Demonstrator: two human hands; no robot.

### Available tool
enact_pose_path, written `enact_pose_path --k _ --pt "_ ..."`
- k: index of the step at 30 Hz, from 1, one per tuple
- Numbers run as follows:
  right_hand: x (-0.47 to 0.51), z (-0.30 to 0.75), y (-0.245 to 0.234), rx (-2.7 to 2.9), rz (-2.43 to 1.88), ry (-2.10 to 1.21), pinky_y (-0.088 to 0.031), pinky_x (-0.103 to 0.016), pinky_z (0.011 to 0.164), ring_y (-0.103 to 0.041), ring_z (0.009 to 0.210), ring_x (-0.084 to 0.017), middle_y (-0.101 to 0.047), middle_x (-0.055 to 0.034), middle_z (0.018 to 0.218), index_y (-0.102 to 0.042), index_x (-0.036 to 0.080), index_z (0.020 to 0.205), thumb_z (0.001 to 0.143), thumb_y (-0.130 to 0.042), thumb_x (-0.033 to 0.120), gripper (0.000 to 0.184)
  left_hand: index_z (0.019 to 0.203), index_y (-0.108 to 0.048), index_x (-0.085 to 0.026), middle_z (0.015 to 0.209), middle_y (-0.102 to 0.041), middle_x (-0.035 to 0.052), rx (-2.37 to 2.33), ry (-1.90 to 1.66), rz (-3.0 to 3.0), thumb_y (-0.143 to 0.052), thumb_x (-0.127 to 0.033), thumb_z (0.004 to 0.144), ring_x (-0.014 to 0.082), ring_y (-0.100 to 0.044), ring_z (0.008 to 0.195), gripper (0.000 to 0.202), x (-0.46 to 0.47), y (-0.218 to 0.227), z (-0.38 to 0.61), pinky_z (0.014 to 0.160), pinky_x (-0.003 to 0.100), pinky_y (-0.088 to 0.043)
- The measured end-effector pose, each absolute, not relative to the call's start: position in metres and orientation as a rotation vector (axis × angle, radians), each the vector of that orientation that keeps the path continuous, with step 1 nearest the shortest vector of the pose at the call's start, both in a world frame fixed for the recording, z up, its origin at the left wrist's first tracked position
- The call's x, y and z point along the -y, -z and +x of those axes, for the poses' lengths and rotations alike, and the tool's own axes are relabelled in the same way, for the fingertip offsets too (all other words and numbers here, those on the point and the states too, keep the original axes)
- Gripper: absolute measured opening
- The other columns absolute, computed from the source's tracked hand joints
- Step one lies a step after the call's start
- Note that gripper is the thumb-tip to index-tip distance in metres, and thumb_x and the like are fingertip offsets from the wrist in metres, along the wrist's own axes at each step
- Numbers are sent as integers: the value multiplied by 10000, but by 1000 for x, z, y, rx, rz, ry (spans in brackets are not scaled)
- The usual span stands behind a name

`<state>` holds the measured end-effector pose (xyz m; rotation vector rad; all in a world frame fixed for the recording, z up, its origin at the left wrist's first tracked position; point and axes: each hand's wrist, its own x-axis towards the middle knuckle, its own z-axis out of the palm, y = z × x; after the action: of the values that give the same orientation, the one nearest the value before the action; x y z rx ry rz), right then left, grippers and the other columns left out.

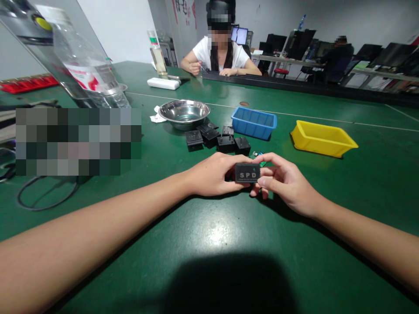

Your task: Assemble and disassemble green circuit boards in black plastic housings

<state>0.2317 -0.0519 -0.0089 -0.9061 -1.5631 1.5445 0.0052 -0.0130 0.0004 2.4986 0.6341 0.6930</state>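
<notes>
A small black plastic box (247, 173) with "SPD" printed on its face is held between both hands above the green table. My left hand (216, 174) grips its left side, thumb and fingers closed round it. My right hand (284, 179) pinches the right end with bent fingers. Just behind the hands, a small green circuit board (262, 164) with a blue part shows partly; the fingers hide the rest. Several black plastic cases (225, 143) lie in a group beyond my left hand.
A steel bowl (185, 114), a blue bin (254, 123) and a yellow bin (322, 138) stand farther back on the green table (209, 244). Plastic bottles (88, 65) and a cable (46, 207) are at left. Another person (221, 52) sits across the table, hands at its far edge.
</notes>
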Motion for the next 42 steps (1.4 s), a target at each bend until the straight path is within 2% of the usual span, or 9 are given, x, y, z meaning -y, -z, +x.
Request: enact_pose_path --k 30,42 --pt "51 232 9 1614 -921 -1505 -507 -242 523 -725 664 -164 -694 8 769 -516 221 1160 871 -737 299 371 1280 -647 -146 1058 -780 59 -647 -668 2509 -668 -285 903 168 -737 908 402 13 0 5 789 226 -505" --pt "51 233 10 1605 -920 -1513 -509 -233 534 -717 665 -155 -695 9 778 -513 219 1167 874 -719 251 360 1291 -645 -141 1076 -780 61 -644 -674 2510 -673 -279 898 165 -740 913 417 13 -1 6 787 220 -499"
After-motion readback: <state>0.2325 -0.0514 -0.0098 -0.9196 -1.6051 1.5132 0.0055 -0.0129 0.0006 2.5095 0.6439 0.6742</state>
